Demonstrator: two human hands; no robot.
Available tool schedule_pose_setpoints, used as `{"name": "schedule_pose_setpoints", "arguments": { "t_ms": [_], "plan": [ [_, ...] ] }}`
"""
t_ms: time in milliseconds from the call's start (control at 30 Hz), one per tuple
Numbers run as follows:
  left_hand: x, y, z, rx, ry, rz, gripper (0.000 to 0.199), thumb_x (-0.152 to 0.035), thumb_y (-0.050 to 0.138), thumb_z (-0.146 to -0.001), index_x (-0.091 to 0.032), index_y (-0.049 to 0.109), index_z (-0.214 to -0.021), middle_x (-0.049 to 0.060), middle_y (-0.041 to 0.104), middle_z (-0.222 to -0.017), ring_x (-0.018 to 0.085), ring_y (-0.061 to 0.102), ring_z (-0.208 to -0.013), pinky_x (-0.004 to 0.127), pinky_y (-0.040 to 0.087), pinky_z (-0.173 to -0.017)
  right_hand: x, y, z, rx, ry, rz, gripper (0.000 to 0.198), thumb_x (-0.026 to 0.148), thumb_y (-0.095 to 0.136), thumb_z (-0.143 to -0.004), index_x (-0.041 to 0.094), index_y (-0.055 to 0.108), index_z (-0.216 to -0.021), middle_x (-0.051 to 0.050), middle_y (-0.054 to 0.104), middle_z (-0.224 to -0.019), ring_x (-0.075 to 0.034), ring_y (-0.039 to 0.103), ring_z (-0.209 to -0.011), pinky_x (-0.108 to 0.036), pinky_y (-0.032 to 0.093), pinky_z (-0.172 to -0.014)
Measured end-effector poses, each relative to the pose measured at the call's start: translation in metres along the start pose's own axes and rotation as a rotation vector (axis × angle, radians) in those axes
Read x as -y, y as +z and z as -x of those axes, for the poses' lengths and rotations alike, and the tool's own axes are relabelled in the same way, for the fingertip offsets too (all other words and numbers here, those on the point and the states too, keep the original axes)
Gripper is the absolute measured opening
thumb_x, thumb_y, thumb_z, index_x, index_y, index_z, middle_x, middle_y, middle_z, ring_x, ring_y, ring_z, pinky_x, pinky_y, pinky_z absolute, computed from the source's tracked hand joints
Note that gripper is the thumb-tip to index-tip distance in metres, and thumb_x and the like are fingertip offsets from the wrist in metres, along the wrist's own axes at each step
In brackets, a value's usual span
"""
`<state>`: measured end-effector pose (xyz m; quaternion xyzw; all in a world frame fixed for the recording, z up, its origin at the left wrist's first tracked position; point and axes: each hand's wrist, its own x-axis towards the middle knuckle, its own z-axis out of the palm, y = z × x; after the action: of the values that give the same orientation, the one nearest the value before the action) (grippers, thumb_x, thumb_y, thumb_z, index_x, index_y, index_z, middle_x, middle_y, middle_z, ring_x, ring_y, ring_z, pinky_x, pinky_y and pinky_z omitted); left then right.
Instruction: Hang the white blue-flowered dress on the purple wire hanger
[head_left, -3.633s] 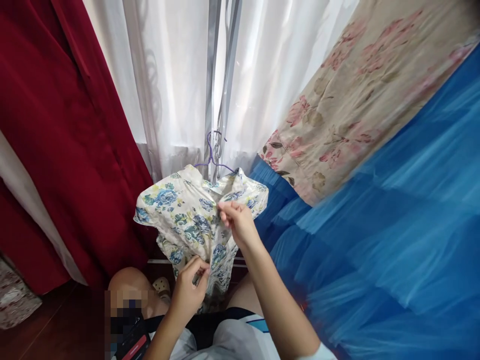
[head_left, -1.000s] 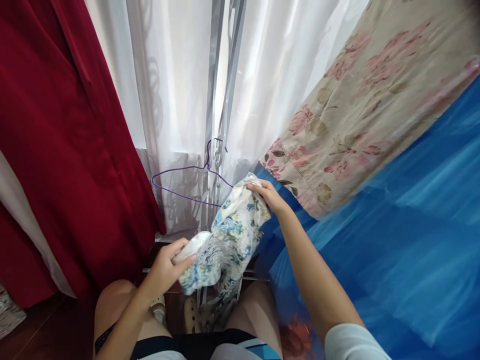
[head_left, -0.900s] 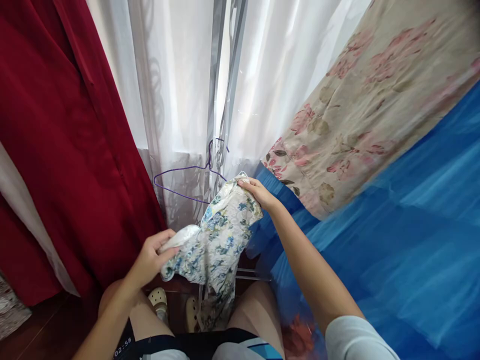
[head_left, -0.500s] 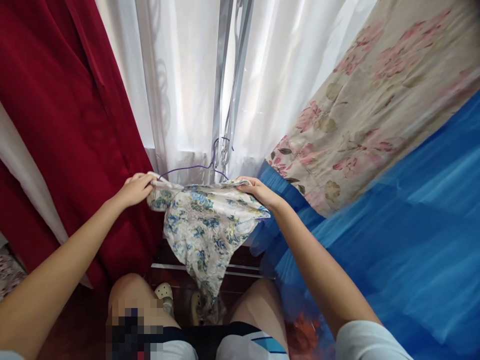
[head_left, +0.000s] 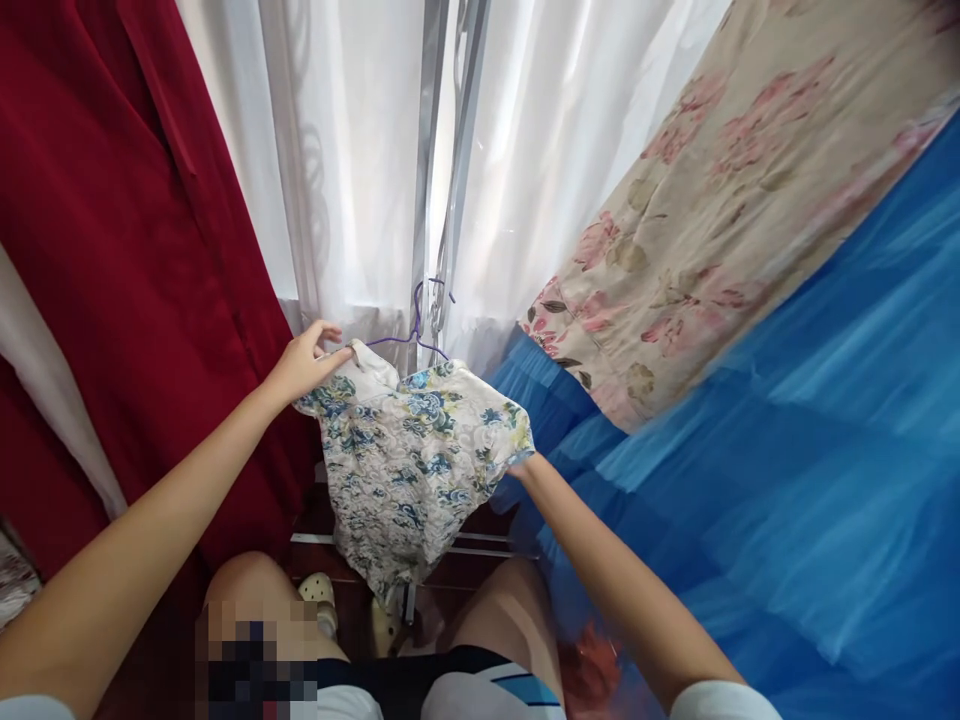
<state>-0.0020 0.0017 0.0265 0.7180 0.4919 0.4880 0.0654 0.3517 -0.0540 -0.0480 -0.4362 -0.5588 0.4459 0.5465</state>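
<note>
A white short-sleeved blouse with a blue and yellow floral print (head_left: 409,460) hangs before me on a purple hanger (head_left: 390,341). My left hand (head_left: 309,357) is at its left shoulder. The thumb touches the fabric near the neckline, while the other fingers are loosely bent and apart from the thumb. My right hand (head_left: 519,467) reaches under the right sleeve; cloth covers its fingers, so their grip is hidden. The hanger's hook is by the upright metal poles; I cannot tell whether it is hooked on them.
Sheer white curtains (head_left: 517,150) hang behind the metal poles (head_left: 427,150). Red cloth (head_left: 142,260) is on the left. A beige floral cloth (head_left: 675,220) and layered blue tulle (head_left: 750,480) fill the right side. Pale clogs (head_left: 316,590) are on the dark floor below.
My right hand has left the shoulder and moved down under the sleeve. My left hand has loosened and shifted right toward the neckline. The blouse's front has spread open more fully.
</note>
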Motion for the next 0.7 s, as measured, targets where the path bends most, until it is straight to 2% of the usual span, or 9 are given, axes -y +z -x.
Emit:
{"name": "schedule_pose_setpoints", "arguments": {
  "t_ms": [67, 133, 233, 367, 433, 500, 567, 633, 700],
  "plan": [
    [0.006, -0.003, 0.005, 0.004, -0.032, -0.046, 0.035, -0.049, 0.065, -0.080, -0.018, 0.067, -0.097, 0.006, 0.070, -0.091, 0.018, 0.061, -0.074, 0.026, 0.044, -0.070, -0.013, -0.010, 0.008, 0.019, 0.026, -0.034, 0.037, 0.058, 0.063, -0.077, 0.024, 0.072, -0.087, -0.006, 0.074, -0.076, -0.026, 0.069, -0.074, -0.040, 0.055, -0.065],
    [0.005, -0.005, 0.010, 0.041, -0.004, -0.076, 0.035, -0.051, 0.059, -0.084, -0.018, 0.070, -0.088, 0.005, 0.070, -0.082, 0.021, 0.062, -0.078, 0.026, 0.044, -0.070, -0.017, -0.024, 0.010, 0.031, 0.060, -0.097, 0.048, 0.067, 0.055, -0.078, 0.023, 0.071, -0.089, -0.008, 0.074, -0.077, -0.026, 0.069, -0.074, -0.038, 0.054, -0.065],
    [-0.009, -0.004, 0.017, 0.080, 0.087, -0.050, 0.034, -0.046, 0.053, -0.090, -0.019, 0.071, -0.099, 0.005, 0.073, -0.096, 0.022, 0.064, -0.088, 0.026, 0.046, -0.077, -0.012, -0.044, 0.010, -0.015, 0.054, -0.147, 0.058, 0.074, 0.048, -0.079, 0.022, 0.070, -0.089, -0.008, 0.072, -0.079, -0.025, 0.067, -0.073, -0.035, 0.052, -0.064],
    [-0.031, 0.005, 0.018, 0.059, 0.168, 0.011, 0.038, -0.039, 0.051, -0.092, -0.020, 0.065, -0.121, 0.006, 0.068, -0.120, 0.024, 0.061, -0.109, 0.029, 0.043, -0.095, -0.005, -0.055, 0.025, -0.095, -0.161, 0.085, 0.043, 0.063, 0.062, -0.080, 0.020, 0.068, -0.078, -0.003, 0.066, -0.073, -0.020, 0.058, -0.067, -0.029, 0.045, -0.061],
    [-0.036, 0.012, 0.017, 0.051, 0.195, 0.008, 0.038, -0.038, 0.051, -0.092, -0.020, 0.064, -0.123, 0.007, 0.066, -0.123, 0.025, 0.059, -0.113, 0.031, 0.042, -0.098, -0.010, -0.054, 0.036, -0.110, -0.202, 0.205, 0.044, 0.060, 0.061, -0.083, 0.019, 0.064, -0.068, -0.001, 0.060, -0.064, -0.017, 0.051, -0.060, -0.028, 0.041, -0.057],
    [-0.038, 0.017, 0.016, 0.013, 0.188, -0.020, 0.035, -0.040, 0.051, -0.092, -0.019, 0.066, -0.117, 0.007, 0.067, -0.118, 0.025, 0.059, -0.111, 0.030, 0.042, -0.095, -0.020, -0.054, 0.047, -0.098, -0.186, 0.256, 0.045, 0.060, 0.059, -0.084, 0.019, 0.063, -0.064, 0.000, 0.057, -0.060, -0.018, 0.049, -0.058, -0.029, 0.041, -0.056],
    [-0.040, 0.019, 0.016, -0.037, 0.165, -0.074, 0.032, -0.041, 0.051, -0.093, -0.020, 0.067, -0.109, 0.007, 0.069, -0.111, 0.025, 0.062, -0.104, 0.029, 0.043, -0.089, -0.031, -0.057, 0.057, -0.051, -0.150, 0.240, 0.041, 0.059, 0.061, -0.083, 0.020, 0.069, -0.072, -0.003, 0.065, -0.070, -0.022, 0.056, -0.068, -0.033, 0.047, -0.064],
    [-0.044, 0.020, 0.017, -0.083, 0.154, -0.164, 0.030, -0.042, 0.050, -0.094, -0.021, 0.068, -0.105, 0.006, 0.071, -0.105, 0.025, 0.063, -0.097, 0.028, 0.042, -0.081, -0.043, -0.063, 0.068, -0.040, -0.100, 0.167, 0.040, 0.059, 0.064, -0.081, 0.022, 0.073, -0.093, -0.006, 0.072, -0.090, -0.027, 0.063, -0.083, -0.039, 0.052, -0.077],
    [-0.050, 0.019, 0.018, -0.139, 0.142, -0.300, 0.030, -0.045, 0.049, -0.095, -0.023, 0.068, -0.103, 0.005, 0.072, -0.100, 0.025, 0.064, -0.092, 0.028, 0.038, -0.071, -0.055, -0.067, 0.080, -0.070, -0.030, 0.078, 0.051, 0.060, 0.065, -0.080, 0.024, 0.069, -0.116, -0.010, 0.074, -0.107, -0.029, 0.066, -0.095, -0.044, 0.052, -0.086]
  ]
}}
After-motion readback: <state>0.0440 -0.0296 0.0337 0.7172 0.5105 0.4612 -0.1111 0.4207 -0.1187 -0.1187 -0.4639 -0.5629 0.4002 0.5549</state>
